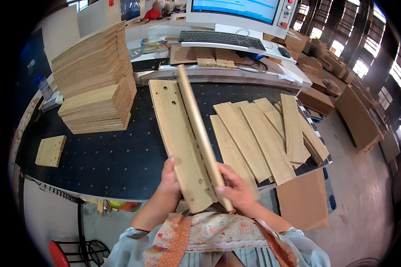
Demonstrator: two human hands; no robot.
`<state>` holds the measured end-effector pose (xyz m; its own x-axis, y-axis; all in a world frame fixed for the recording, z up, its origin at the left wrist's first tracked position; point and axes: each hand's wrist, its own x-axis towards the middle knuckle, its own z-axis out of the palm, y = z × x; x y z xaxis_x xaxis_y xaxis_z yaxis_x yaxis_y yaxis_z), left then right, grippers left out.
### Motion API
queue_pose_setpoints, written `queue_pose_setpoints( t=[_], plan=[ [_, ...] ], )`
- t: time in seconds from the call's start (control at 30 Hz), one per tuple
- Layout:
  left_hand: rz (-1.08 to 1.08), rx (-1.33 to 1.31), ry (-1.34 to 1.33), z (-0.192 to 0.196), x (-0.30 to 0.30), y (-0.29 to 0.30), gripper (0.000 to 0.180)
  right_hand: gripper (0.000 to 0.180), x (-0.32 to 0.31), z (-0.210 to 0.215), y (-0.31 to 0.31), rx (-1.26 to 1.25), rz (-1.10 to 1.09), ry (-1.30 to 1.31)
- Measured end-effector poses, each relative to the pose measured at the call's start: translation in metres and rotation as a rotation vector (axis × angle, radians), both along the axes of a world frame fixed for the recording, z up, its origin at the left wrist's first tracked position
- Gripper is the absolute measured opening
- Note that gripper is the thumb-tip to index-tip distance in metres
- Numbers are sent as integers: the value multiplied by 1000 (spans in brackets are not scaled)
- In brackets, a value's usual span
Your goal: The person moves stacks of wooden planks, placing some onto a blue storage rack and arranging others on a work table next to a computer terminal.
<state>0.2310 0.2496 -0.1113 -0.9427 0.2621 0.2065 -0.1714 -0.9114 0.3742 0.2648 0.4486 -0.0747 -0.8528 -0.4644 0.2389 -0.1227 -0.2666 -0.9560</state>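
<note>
Two long light wooden boards are held in front of my chest, pointing away over the black worktable (116, 155). My left hand (169, 175) grips the flat board with drilled holes (176, 133) at its near left edge. My right hand (236, 189) holds the second board (198, 124), which stands on edge against the first one's right side. Both boards' near ends reach down to my patterned apron.
Several similar boards (263, 133) lie fanned out on the table's right. A tall stack of boards (98, 80) stands at the left, a small block (51, 150) near the left edge. Behind are a keyboard (223, 39), a monitor (236, 11) and brown panels (356, 115) on the floor.
</note>
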Motion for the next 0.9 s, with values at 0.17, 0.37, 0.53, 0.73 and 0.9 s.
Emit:
queue_pose_setpoints(
  t=[0.17, 0.37, 0.53, 0.73, 0.9],
  plan=[
    [55, 17, 16, -8, -10, 7, 80, 50, -5, 4, -15, 571, -138, 648],
    [62, 106, 135, -3, -11, 6, 82, 46, -8, 4, -8, 452, -168, 557],
    [49, 119, 125, 5, -14, -2, 82, 74, -5, 15, -13, 669, -77, 556],
    [95, 129, 150, 14, -12, 1, 85, 78, -11, -12, -14, 284, -4, -80],
    [119, 113, 199, 22, -12, 4, 90, 63, -13, -8, -8, 266, 148, -161]
  ],
)
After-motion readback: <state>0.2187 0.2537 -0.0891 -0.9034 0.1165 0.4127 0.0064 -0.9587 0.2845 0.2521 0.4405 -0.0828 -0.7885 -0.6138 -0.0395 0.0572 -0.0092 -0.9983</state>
